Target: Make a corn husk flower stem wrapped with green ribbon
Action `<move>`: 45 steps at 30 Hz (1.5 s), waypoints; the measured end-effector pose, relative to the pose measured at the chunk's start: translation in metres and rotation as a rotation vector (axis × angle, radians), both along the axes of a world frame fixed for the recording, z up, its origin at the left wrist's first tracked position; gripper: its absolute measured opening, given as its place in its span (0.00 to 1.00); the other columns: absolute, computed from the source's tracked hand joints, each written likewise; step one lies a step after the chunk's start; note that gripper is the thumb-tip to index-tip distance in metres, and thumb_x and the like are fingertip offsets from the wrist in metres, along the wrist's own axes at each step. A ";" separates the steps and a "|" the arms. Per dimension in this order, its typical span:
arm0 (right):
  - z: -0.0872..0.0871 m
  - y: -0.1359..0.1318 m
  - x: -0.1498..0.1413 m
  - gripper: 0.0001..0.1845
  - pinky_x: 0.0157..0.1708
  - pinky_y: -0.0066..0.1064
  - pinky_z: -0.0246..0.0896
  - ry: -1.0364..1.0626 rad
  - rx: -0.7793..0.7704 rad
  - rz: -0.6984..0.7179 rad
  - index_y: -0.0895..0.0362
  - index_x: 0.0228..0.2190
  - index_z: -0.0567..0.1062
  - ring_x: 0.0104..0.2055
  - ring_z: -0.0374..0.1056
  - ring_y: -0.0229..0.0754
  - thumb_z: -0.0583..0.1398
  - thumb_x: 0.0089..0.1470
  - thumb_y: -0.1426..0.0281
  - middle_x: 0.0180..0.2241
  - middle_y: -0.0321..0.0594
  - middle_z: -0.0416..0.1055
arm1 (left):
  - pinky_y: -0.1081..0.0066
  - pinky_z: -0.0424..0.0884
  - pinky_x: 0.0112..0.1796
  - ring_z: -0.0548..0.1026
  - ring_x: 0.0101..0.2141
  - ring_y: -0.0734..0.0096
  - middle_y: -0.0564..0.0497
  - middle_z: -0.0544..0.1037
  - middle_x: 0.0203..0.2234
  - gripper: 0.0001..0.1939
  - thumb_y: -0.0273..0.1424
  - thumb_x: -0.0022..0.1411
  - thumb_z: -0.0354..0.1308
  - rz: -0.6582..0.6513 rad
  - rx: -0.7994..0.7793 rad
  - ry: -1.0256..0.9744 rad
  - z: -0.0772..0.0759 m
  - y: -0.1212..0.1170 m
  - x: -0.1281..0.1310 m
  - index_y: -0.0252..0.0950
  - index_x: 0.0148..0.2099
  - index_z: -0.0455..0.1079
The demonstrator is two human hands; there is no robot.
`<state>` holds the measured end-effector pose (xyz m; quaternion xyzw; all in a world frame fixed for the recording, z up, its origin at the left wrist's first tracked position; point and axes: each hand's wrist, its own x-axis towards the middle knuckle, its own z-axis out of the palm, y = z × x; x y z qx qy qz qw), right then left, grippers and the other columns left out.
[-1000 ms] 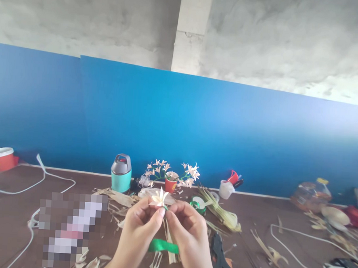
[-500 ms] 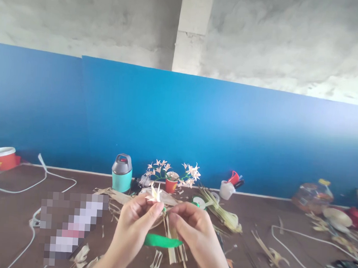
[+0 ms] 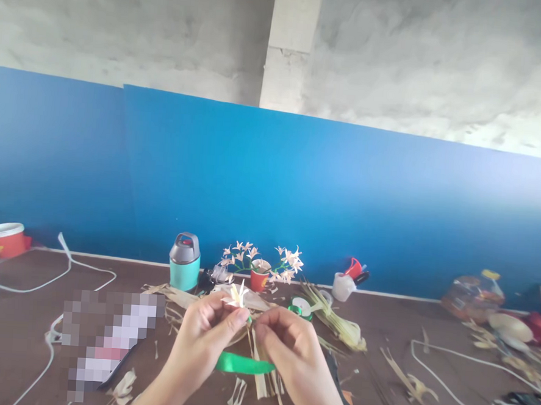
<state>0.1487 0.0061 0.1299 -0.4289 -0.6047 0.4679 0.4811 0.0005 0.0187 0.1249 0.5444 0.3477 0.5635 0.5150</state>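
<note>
White flower (image 3: 236, 294) clamped at its base in fingers of the left hand (image 3: 206, 332). Right hand (image 3: 290, 344): fingers curled, cannot tell if clamped; farther from left fingers than a second ago. Green ribbon (image 3: 243, 364) below both. Red cup (image 3: 259, 281) beyond fingers, yellow print unreadable.

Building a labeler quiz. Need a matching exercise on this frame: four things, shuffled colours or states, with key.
1. single flower
2. ribbon
3. flask
4. stalk bundle

A. turquoise body, grey top
B. pale yellow-green, lying down
C. held in the left hand
D. bright green strip

Pairs: 1-C, 2-D, 3-A, 4-B
</note>
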 end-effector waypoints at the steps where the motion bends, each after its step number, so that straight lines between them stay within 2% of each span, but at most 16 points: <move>1: -0.002 0.002 0.001 0.16 0.18 0.24 0.42 0.035 -0.048 0.041 0.59 0.23 0.70 0.18 0.49 0.30 0.60 0.51 0.59 0.16 0.29 0.57 | 0.77 0.57 0.21 0.59 0.19 0.79 0.58 0.63 0.16 0.14 0.39 0.53 0.61 -0.021 -0.005 -0.008 0.000 0.000 0.000 0.34 0.25 0.66; 4: -0.007 0.009 0.001 0.21 0.16 0.24 0.39 0.149 -0.164 0.144 0.60 0.21 0.70 0.16 0.50 0.28 0.59 0.52 0.55 0.17 0.33 0.62 | 0.74 0.65 0.24 0.68 0.21 0.74 0.55 0.69 0.18 0.12 0.38 0.54 0.61 -0.118 -0.025 -0.016 0.001 0.000 0.000 0.34 0.27 0.68; 6: -0.010 0.012 0.002 0.20 0.15 0.24 0.39 0.226 -0.215 0.202 0.61 0.21 0.71 0.15 0.51 0.27 0.61 0.50 0.56 0.19 0.35 0.65 | 0.71 0.69 0.26 0.72 0.22 0.70 0.52 0.73 0.19 0.11 0.38 0.55 0.60 -0.172 -0.026 -0.009 0.002 0.000 0.000 0.34 0.28 0.69; 10: -0.015 0.017 0.005 0.17 0.16 0.23 0.38 0.365 -0.355 0.294 0.61 0.20 0.70 0.16 0.52 0.27 0.66 0.45 0.61 0.18 0.33 0.63 | 0.68 0.71 0.28 0.76 0.23 0.66 0.49 0.78 0.20 0.11 0.37 0.56 0.60 -0.213 -0.020 0.005 0.002 0.002 0.000 0.35 0.28 0.69; 18: -0.019 0.023 0.004 0.17 0.15 0.22 0.32 0.522 -0.528 0.466 0.61 0.16 0.67 0.17 0.48 0.27 0.67 0.40 0.64 0.15 0.29 0.56 | 0.70 0.72 0.26 0.76 0.23 0.66 0.49 0.78 0.19 0.12 0.39 0.55 0.61 -0.204 -0.037 0.019 0.000 0.002 -0.001 0.34 0.28 0.69; 22: -0.021 0.022 0.003 0.14 0.16 0.22 0.31 0.563 -0.610 0.544 0.62 0.21 0.70 0.17 0.46 0.28 0.65 0.42 0.64 0.16 0.30 0.58 | 0.70 0.71 0.24 0.74 0.20 0.69 0.51 0.75 0.18 0.13 0.39 0.55 0.61 -0.239 -0.010 -0.056 0.000 0.000 -0.002 0.35 0.27 0.69; 25: -0.022 0.022 0.003 0.13 0.16 0.22 0.32 0.617 -0.703 0.657 0.62 0.23 0.72 0.16 0.44 0.28 0.64 0.44 0.63 0.16 0.30 0.58 | 0.72 0.69 0.23 0.73 0.18 0.71 0.52 0.73 0.17 0.12 0.38 0.54 0.63 -0.252 -0.011 -0.044 0.003 -0.001 -0.004 0.35 0.27 0.70; 30: -0.019 0.016 0.003 0.11 0.18 0.21 0.38 0.728 -0.826 0.826 0.64 0.26 0.73 0.18 0.44 0.29 0.61 0.48 0.67 0.19 0.31 0.57 | 0.75 0.66 0.22 0.69 0.19 0.73 0.52 0.73 0.15 0.12 0.37 0.50 0.65 -0.171 0.096 0.016 0.008 -0.002 -0.007 0.34 0.23 0.72; 34: -0.015 0.011 0.001 0.07 0.19 0.19 0.41 0.834 -0.883 0.831 0.65 0.28 0.73 0.19 0.45 0.28 0.61 0.49 0.71 0.21 0.31 0.56 | 0.75 0.65 0.24 0.69 0.20 0.73 0.52 0.73 0.16 0.13 0.37 0.51 0.65 -0.191 0.101 0.008 0.007 -0.002 -0.008 0.34 0.22 0.72; 40: -0.011 0.005 -0.002 0.07 0.20 0.18 0.44 0.835 -0.914 0.738 0.65 0.27 0.72 0.19 0.47 0.27 0.63 0.46 0.74 0.21 0.30 0.56 | 0.76 0.65 0.23 0.71 0.20 0.73 0.51 0.73 0.16 0.14 0.38 0.50 0.66 -0.201 0.095 -0.010 0.008 -0.003 -0.010 0.33 0.21 0.72; 43: -0.011 0.004 -0.004 0.07 0.19 0.19 0.42 0.781 -0.851 0.668 0.64 0.24 0.72 0.18 0.47 0.26 0.64 0.43 0.72 0.20 0.30 0.58 | 0.76 0.65 0.21 0.70 0.19 0.73 0.51 0.73 0.16 0.13 0.38 0.50 0.66 -0.186 0.074 -0.009 0.006 -0.003 -0.011 0.34 0.22 0.72; 45: -0.011 0.004 -0.006 0.09 0.17 0.20 0.40 0.716 -0.736 0.586 0.62 0.21 0.71 0.17 0.47 0.27 0.65 0.42 0.70 0.18 0.29 0.58 | 0.74 0.66 0.21 0.71 0.19 0.72 0.50 0.74 0.17 0.13 0.39 0.50 0.65 -0.186 0.039 -0.011 0.003 -0.003 -0.012 0.34 0.24 0.72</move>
